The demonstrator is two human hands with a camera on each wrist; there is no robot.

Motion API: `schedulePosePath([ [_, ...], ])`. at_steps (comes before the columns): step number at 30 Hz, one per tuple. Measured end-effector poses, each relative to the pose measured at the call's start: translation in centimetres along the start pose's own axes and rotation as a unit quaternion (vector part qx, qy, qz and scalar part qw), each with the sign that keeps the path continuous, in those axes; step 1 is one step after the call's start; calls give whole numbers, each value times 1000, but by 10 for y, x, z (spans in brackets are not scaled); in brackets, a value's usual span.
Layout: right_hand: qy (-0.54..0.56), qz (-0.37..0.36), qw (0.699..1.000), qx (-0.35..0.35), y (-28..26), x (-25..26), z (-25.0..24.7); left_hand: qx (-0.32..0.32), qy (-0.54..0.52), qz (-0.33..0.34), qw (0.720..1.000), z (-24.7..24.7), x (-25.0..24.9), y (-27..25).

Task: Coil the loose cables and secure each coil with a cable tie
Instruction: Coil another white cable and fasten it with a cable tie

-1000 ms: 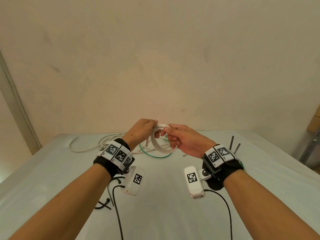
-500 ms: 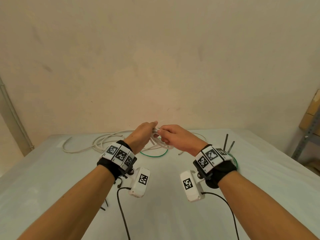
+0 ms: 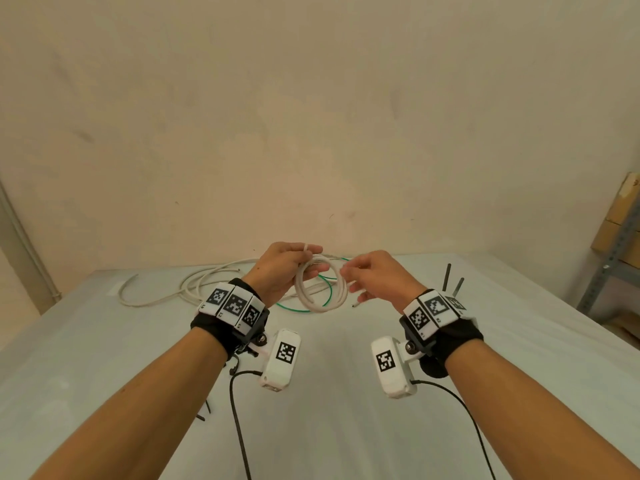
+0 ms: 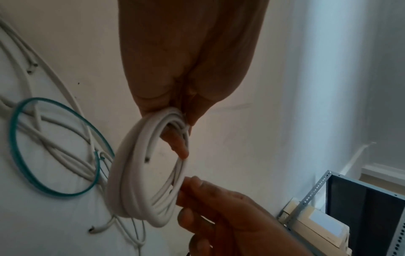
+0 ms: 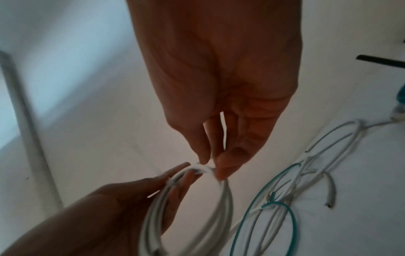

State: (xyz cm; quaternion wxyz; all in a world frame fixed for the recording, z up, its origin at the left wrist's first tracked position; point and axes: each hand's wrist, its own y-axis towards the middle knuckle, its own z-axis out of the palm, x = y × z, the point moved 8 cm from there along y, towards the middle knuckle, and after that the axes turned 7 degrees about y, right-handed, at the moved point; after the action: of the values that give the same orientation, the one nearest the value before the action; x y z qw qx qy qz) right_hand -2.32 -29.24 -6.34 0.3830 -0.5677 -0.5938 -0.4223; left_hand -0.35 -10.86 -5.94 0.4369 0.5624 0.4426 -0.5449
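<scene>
White coil point(image 3: 320, 285) held above the surface point(image 3: 346, 393), left hand point(image 3: 282, 271) curled round its top in a firm grip. Right hand point(image 3: 375, 277) pinching the coil's right side. Loose cables point(image 3: 194, 289) and green wire point(image 3: 311, 306) lying beneath.

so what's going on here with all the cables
A person is bundling cables over a white table. The left hand grips a white cable coil held up in the air, while the right hand pinches its other side. More loose white cables and a green cable lie on the table behind. Whether a tie is on the coil is unclear.
</scene>
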Motion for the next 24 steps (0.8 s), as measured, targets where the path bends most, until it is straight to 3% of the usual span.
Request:
schedulePosePath([
  [6, -10, 22, 999, 45, -6, -13, -2, 34, 14, 37, 999, 22, -5, -1],
  [12, 133, 41, 987, 75, -18, -9, -3, 44, 11, 45, 998, 33, -5, 6],
  [17, 168, 59, 984, 26, -21, -11, -9, 27, 112, 86, 990, 37, -3, 11],
  [24, 85, -8, 996, -26, -15, -8, -11, -40, 234, 163, 958, 39, -5, 10],
])
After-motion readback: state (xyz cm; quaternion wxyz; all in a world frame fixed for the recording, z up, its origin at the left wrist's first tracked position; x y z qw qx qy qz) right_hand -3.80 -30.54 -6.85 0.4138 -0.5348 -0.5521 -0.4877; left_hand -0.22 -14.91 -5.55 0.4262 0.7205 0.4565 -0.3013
